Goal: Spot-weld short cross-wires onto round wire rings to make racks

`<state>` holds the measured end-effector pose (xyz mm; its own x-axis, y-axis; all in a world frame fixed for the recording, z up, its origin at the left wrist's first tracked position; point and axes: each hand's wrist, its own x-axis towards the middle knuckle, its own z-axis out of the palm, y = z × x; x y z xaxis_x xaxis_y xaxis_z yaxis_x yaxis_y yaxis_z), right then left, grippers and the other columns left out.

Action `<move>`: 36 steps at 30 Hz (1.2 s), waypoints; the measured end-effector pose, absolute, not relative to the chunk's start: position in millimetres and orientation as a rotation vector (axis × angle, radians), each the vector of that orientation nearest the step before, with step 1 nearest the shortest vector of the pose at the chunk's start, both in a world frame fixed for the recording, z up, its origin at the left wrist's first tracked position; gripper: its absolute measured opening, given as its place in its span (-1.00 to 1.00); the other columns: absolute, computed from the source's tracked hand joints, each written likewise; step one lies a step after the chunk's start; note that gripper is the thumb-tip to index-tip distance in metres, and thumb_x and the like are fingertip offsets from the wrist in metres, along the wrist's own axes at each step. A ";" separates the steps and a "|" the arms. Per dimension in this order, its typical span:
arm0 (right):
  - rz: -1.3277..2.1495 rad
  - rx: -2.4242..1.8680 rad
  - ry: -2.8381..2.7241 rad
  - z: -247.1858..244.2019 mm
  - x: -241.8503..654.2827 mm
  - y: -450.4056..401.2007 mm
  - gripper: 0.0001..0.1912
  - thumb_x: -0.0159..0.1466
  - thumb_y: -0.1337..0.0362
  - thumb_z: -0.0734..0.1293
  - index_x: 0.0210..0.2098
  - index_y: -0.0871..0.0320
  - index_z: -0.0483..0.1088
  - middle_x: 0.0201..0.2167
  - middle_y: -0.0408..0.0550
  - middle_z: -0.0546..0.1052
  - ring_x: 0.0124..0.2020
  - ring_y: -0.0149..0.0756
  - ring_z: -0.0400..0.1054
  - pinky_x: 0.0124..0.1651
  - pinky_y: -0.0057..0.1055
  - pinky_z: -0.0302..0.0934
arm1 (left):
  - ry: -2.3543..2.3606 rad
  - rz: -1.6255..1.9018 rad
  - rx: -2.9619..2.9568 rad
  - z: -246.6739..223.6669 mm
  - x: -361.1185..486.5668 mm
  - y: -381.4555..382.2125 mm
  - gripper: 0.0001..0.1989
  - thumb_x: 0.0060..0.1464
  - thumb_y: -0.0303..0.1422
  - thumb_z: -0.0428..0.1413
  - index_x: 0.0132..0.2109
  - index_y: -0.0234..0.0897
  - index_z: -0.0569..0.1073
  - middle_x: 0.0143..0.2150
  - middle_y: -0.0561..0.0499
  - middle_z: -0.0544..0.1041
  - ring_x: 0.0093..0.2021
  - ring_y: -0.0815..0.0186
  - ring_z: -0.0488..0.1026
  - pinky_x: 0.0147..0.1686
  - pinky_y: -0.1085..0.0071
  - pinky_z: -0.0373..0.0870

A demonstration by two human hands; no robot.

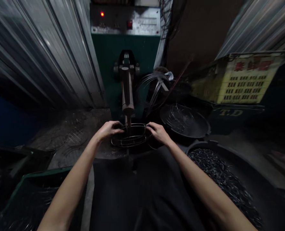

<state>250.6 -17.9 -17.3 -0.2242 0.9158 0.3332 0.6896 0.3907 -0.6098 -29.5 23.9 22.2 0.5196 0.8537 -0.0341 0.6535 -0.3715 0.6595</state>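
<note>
Between my two hands is a round wire basket frame [132,138] made of thin metal rings joined by short wires. My left hand [110,129] pinches its left rim, and my right hand [156,131] grips the rim on the other side. The frame sits right at the electrode tip of a spot welder [127,86], whose arm reaches down from a green cabinet. Whether the tip touches the wire I cannot tell in the dim light.
A red lamp [102,14] glows on the cabinet's panel. To the right stand a black basin [208,126] with loose wires, a larger tub [255,176] full of short metal pieces, and a yellow crate [249,80]. A green bin [46,173] is at lower left.
</note>
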 end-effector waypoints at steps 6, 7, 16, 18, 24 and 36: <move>0.062 -1.364 -2.160 0.3 210.9 -28.1 -0.78 0.31 0.20 0.16 -0.26 0.12 0.40 -0.38 -0.07 0.42 -0.32 -0.36 0.30 -0.29 -0.48 0.13 | 1.312 0.638 2.322 27.7 -33.9 -0.5 -0.49 -0.04 -0.13 0.15 0.04 -0.30 0.39 -0.06 -0.10 0.49 -0.10 0.23 0.43 -0.12 0.37 0.34; 0.027 -1.363 -2.177 0.2 205.7 -29.0 -0.77 0.32 0.21 0.15 -0.25 0.12 0.40 -0.37 -0.06 0.41 -0.31 -0.35 0.29 -0.30 -0.47 0.12 | 1.291 0.627 2.361 30.1 -26.8 -3.4 -0.52 -0.02 -0.17 0.15 0.03 -0.31 0.40 -0.07 -0.11 0.49 -0.10 0.24 0.44 -0.09 0.37 0.34; 0.218 -1.314 -2.156 1.6 196.0 -23.3 -0.85 0.27 0.27 0.22 -0.24 0.10 0.41 -0.39 -0.10 0.40 -0.32 -0.37 0.30 -0.28 -0.47 0.16 | 1.278 0.512 2.385 36.8 -3.9 4.7 -0.77 0.00 -0.36 0.14 -0.15 -0.28 0.49 -0.17 -0.03 0.57 -0.17 0.24 0.49 -0.14 0.41 0.37; 0.233 -1.315 -2.148 2.3 195.7 -19.4 -0.86 0.27 0.28 0.22 -0.25 0.11 0.41 -0.39 -0.09 0.41 -0.32 -0.36 0.30 -0.26 -0.45 0.17 | 1.279 0.501 2.382 37.0 -6.3 6.5 -0.77 0.00 -0.35 0.14 -0.15 -0.28 0.49 -0.17 -0.04 0.57 -0.15 0.24 0.49 -0.13 0.41 0.37; 0.240 -1.308 -2.160 2.3 192.6 -13.7 -0.84 0.28 0.25 0.20 -0.24 0.13 0.38 -0.35 -0.06 0.43 -0.30 -0.33 0.30 -0.25 -0.42 0.18 | 1.287 0.524 2.329 37.7 -6.8 7.4 -0.78 -0.01 -0.38 0.14 -0.16 -0.27 0.50 -0.17 -0.02 0.58 -0.14 0.24 0.49 -0.13 0.42 0.37; 0.316 -1.408 -2.140 5.1 191.7 -10.4 -0.85 0.15 0.20 0.35 -0.39 0.15 0.37 -0.43 -0.10 0.44 -0.39 -0.34 0.30 -0.34 -0.43 0.14 | 1.275 0.567 2.446 25.7 -6.0 10.5 -0.80 0.02 -0.41 0.11 -0.16 -0.30 0.48 -0.19 -0.07 0.56 -0.16 0.24 0.49 -0.14 0.40 0.36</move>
